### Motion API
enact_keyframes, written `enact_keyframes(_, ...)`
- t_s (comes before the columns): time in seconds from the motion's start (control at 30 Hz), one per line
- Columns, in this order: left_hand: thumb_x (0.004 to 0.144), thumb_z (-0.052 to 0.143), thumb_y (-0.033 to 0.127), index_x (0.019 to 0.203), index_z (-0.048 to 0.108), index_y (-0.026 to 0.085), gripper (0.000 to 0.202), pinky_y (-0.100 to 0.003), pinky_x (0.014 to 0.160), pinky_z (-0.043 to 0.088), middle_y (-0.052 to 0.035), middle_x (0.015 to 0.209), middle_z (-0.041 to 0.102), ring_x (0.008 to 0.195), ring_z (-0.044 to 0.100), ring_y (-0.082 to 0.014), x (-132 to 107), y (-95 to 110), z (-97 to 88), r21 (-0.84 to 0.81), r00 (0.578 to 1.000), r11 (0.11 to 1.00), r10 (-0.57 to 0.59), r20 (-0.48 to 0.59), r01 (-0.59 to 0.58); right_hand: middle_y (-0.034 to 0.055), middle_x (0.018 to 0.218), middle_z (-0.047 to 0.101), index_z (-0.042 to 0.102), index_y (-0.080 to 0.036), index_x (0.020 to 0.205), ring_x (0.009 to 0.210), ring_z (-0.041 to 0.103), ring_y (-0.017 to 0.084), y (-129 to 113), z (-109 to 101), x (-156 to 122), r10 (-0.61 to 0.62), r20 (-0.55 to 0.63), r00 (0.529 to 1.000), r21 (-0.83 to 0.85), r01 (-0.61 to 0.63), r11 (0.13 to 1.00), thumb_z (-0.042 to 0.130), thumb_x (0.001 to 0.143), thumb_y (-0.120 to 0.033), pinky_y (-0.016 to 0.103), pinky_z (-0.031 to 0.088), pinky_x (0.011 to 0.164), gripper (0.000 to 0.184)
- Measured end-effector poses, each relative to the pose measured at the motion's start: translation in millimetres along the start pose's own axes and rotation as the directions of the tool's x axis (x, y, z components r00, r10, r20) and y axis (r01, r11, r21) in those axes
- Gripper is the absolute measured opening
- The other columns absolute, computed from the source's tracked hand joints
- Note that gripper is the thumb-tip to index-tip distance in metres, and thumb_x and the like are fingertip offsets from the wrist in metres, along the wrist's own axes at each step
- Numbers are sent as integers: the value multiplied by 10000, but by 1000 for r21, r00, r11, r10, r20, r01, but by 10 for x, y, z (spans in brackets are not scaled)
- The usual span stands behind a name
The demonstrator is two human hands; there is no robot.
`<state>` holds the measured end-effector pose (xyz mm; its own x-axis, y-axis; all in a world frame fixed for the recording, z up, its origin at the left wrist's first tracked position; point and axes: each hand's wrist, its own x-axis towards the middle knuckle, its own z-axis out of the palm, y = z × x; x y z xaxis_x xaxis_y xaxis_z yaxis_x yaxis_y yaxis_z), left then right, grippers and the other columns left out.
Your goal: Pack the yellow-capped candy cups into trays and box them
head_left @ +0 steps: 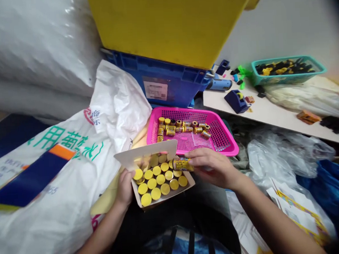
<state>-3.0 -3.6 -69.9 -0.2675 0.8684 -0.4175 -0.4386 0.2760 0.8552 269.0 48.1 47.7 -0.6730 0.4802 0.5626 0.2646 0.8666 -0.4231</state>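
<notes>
**Q: Locate the primary item.**

A: One yellow-and-gold canister [183,165] lies on its side, directly above the far right part of an open cardboard box [173,195]. Whether it touches the other canisters cannot be determined from this view.

**Q: State the condition of each of the hands.**

A: The right hand [214,168] is closed in a pinch grip on the canister, with the fingers across its body. The left hand [125,188] is grasping the left edge of the box and supporting it.

**Q: Describe the box.**

A: Yellow-capped canisters [159,178] stand upright in it, caps up, packed in close rows. A pale card flap [146,153] rises along the far edge.

**Q: What lies beyond the box?**

A: A pink plastic mesh basket [230,150] sits just far of the box. Loose canisters [181,127] lie on their sides in a cluster at its far end, and a small clear sheet [201,140] rests on its base.

**Q: Identify the surroundings.**

A: A printed white woven sack [61,174] lies to the left. A blue crate [156,86] stands at the far side, below a yellow bin [164,25]. To the far right, a desk [259,107] carries a navy tape dispenser [236,101] and a teal basket [287,70]. Clear plastic bags [279,155] and printed sheets [299,211] lie to the near right.
</notes>
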Motion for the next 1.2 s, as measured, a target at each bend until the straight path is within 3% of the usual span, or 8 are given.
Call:
enact_keyframes(0.2, 656, 639, 362, 827, 720, 161, 277, -365, 751, 538, -74, 836, 746, 888, 679, -302, 42, -73, -55, 77, 997, 994, 76, 32, -79, 90, 1045, 694, 638, -193, 1159, 851, 597, 188, -60, 277, 268, -63, 315, 947, -364, 182, 913, 496, 987, -139, 325, 480, 702, 229)
enact_keyframes(0.57, 633, 611, 364, 765, 691, 180, 240, -384, 793, 536, -61, 770, 723, 953, 663, -334, 17, 19, -8, 87, 992, 989, 114, 49, -118, 101, 1341, 617, 634, -154, 1194, 964, 664, 232, -30, 1114, 700, 96, 708, 700, -360, 240, 902, 488, 996, -149, 393, 549, 798, 246)
enact_keyframes(0.7, 599, 652, 384, 754, 677, 175, 261, -397, 769, 549, -60, 722, 712, 910, 677, -344, 10, 31, 1, 45, 999, 998, 37, 18, -38, 87, 1214, 692, 674, -158, 1113, 831, 681, 207, -98, 1122, 660, 108, 647, 755, -377, 194, 906, 549, 951, -117, 342, 534, 683, 208)
enact_keyframes(0.83, 565, 691, 410, 743, 663, 173, 298, -403, 737, 558, -58, 722, 718, 863, 683, -343, -12, 59, -1, 56, 1000, 998, 12, -28, -10, 46, 933, 724, 693, -182, 947, 728, 641, 167, -174, 799, 674, -55, 444, 894, -237, 176, 955, 569, 951, -210, 310, 491, 636, 127)
enact_keyframes(0.93, 564, 718, 397, 751, 663, 170, 299, -406, 720, 564, -56, 713, 718, 847, 690, -343, -28, 64, 1, 19, 999, 999, -31, -10, 31, 45, 781, 674, 676, -174, 890, 733, 615, 156, 108, 357, 766, 197, 132, 972, -296, -151, 943, 377, 1035, -303, 294, 472, 672, 357)
enact_keyframes(1.0, 544, 741, 375, 750, 661, 173, 300, -406, 716, 567, -52, 702, 715, 847, 696, -346, -37, 71, 12, -26, 998, 997, -66, -5, 66, 88, 844, 689, 684, -153, 949, 781, 622, 177, 512, 136, 818, 553, 57, 831, -521, -447, 727, 301, 1040, -259, 305, 458, 691, 407)
enact_keyframes(1.07, 517, 754, 364, 731, 654, 178, 300, -409, 707, 572, -53, 697, 713, 846, 699, -352, -47, 87, 30, -53, 996, 995, -82, -18, 81, 116, 939, 713, 703, -151, 1002, 881, 642, 210, 972, 64, 816, 741, 163, 652, -670, -478, 568, 416, 992, -216, 311, 461, 741, 294)
enact_keyframes(1.2, 481, 770, 354, 665, 624, 192, 285, -415, 691, 581, -60, 688, 708, 854, 699, -363, -64, 122, 63, -52, 996, 995, -84, -37, 82, 148, 1063, 718, 722, -155, 1079, 1046, 634, 289, 1581, 273, 674, 759, 369, 537, -687, -392, 612, 749, 748, -174, 338, 480, 838, 332)
